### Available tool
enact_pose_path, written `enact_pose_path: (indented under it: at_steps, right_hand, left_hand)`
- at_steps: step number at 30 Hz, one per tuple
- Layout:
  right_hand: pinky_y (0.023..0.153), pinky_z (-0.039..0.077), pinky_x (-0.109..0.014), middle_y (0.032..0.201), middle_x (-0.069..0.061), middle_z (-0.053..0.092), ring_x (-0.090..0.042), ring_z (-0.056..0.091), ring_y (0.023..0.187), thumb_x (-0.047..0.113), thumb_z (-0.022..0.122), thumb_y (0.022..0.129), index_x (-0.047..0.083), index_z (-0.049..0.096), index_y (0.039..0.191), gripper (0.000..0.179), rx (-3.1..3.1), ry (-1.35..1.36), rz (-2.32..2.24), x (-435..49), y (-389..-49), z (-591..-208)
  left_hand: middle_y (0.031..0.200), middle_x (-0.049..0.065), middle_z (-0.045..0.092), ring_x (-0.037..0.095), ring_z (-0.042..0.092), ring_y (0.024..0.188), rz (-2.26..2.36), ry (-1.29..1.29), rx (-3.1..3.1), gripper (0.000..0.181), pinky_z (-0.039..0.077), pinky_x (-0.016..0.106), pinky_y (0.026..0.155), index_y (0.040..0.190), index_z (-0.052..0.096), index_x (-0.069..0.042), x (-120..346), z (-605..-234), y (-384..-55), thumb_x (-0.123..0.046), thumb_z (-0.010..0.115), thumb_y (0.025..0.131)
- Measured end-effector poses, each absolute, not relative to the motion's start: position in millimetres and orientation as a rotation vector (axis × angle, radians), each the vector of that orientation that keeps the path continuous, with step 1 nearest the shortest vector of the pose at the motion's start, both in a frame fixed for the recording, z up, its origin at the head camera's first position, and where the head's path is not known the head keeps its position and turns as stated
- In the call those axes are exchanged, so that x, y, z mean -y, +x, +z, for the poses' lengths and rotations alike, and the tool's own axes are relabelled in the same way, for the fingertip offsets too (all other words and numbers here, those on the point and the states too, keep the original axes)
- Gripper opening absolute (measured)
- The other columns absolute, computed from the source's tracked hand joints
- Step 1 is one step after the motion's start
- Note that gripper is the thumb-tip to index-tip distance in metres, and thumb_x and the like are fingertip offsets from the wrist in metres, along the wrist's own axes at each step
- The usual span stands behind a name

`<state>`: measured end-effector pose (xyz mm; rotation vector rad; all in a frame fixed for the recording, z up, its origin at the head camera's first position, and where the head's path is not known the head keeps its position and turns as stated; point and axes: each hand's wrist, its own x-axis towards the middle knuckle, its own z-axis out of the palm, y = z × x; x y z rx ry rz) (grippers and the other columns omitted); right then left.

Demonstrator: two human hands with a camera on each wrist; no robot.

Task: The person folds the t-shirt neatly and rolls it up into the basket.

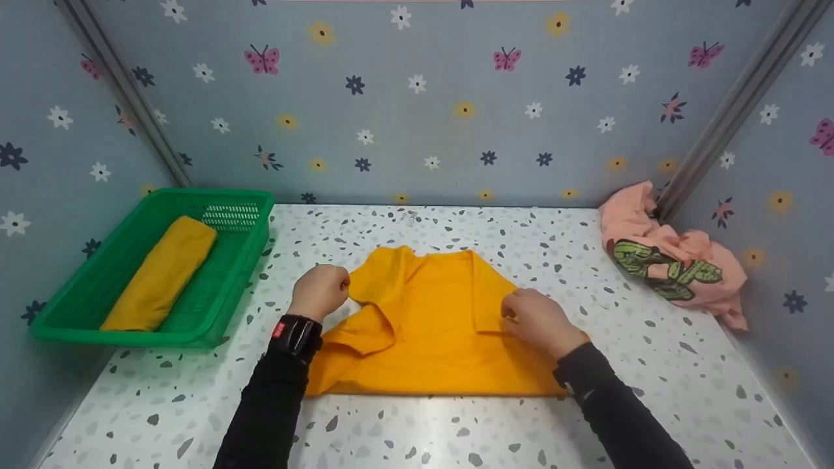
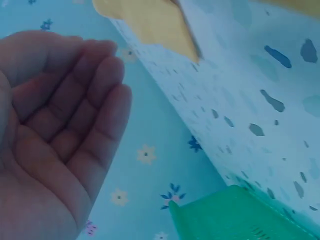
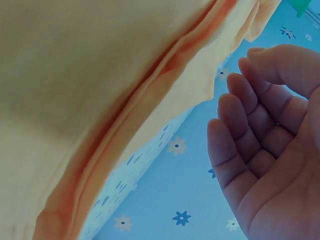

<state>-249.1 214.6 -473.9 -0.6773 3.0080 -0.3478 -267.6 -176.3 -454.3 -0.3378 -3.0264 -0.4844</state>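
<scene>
A yellow-orange shirt (image 1: 436,326) lies spread on the speckled table. Its right side is folded inward in a neat strip (image 1: 488,293), while the cloth on the left is bunched and turned unevenly. My left hand (image 1: 319,291) is beside the upper left part of the shirt, and the left wrist view shows its fingers (image 2: 107,112) loosely curved with no cloth between them. Over the folded right side is my right hand (image 1: 541,319). Its fingers (image 3: 232,132) are also loosely bent, thumb close to the index finger, and hold nothing in the right wrist view.
A green basket (image 1: 212,335) stands at the left with a folded yellow cloth (image 1: 163,273) inside. A crumpled pink garment with a green print (image 1: 674,257) lies in the back right corner. Patterned panels (image 1: 417,150) enclose the speckled table (image 1: 404,430) at the back and sides.
</scene>
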Motion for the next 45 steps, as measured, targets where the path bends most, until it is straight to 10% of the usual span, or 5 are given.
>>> enact_pose_path:
  at_steps: [45]
  right_hand:
    - [0.068,0.044,-0.036,0.077,-0.001,0.048,-0.022,0.046,0.073,0.022,0.080,0.082,0.013,0.059,0.082,0.023,-2.995,-0.736,-0.264,-174.8,-246.3,-495.8]
  left_hand:
    - [0.103,0.020,0.069,0.039,0.065,0.094,-0.495,0.341,3.100,0.025,0.055,0.056,0.075,0.108,0.071,0.001,165.8,-507.8,-304.8,-0.020,0.065,0.095]
